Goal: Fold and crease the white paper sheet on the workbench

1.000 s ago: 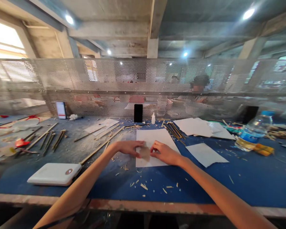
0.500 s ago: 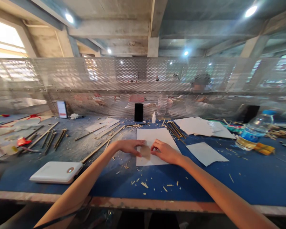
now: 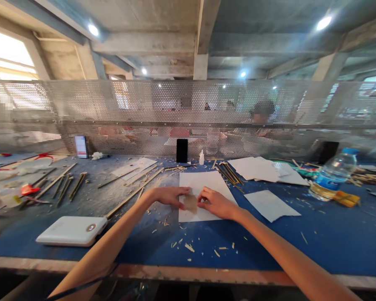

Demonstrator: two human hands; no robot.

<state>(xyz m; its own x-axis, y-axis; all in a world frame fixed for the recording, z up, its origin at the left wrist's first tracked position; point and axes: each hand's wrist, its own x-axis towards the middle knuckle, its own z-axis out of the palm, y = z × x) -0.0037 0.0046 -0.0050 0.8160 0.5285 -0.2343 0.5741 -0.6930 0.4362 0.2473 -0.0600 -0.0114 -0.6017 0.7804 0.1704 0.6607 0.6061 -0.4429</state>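
A white sheet (image 3: 203, 179) lies on the blue tabletop, with a small tan piece (image 3: 191, 203) on its near left part. My left hand (image 3: 171, 196) rests at the sheet's left edge, its thumb and fingers apart beside the tan piece, holding nothing. On the other side, my right hand (image 3: 213, 202) has thumb and fingertips pressed together at the piece's right edge; what they pinch, if anything, is too small to make out.
A white power bank (image 3: 72, 230) lies at the left. Thin sticks (image 3: 230, 172), a small white bottle (image 3: 201, 157) and a black phone (image 3: 182, 150) are beyond the sheet. At the right are loose paper (image 3: 271, 205) and a water bottle (image 3: 330, 177).
The whole view has shifted slightly, with the table appearing a little lower. Both hands keep nearly the same places around the tan piece.
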